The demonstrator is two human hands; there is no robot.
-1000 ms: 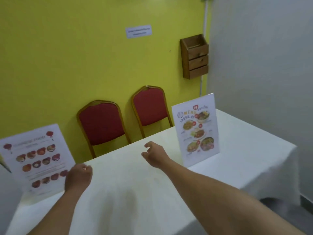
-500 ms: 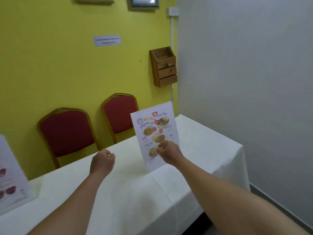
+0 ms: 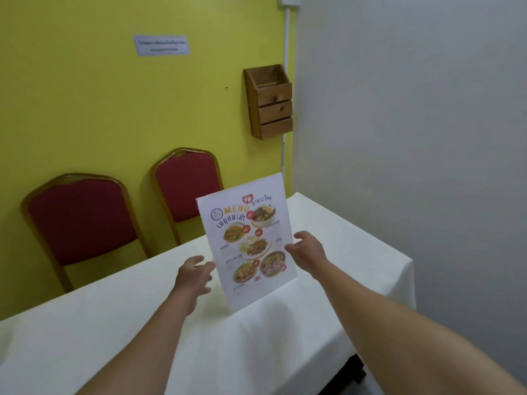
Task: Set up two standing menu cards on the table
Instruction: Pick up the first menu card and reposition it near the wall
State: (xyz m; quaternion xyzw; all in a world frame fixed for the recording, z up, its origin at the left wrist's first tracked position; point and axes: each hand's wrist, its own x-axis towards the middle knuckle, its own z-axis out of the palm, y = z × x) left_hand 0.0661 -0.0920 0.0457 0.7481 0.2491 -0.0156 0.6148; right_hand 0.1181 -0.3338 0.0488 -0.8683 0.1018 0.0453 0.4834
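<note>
A white standing menu card with food photos stands upright on the white-clothed table, near its far right end. My right hand is at the card's right edge, thumb on the front face and fingers curled behind it. My left hand is at the card's lower left edge with fingers spread, fingertips just touching that edge. The other menu card is outside the view.
Two red padded chairs stand behind the table against the yellow wall. A wooden wall box hangs above the far corner. The grey wall runs along the right, and the table's right edge drops off close to the card.
The view swung right, so the left menu card left the frame. My right hand moved from the card's front to its right edge, and my left hand reached over to its left edge.
</note>
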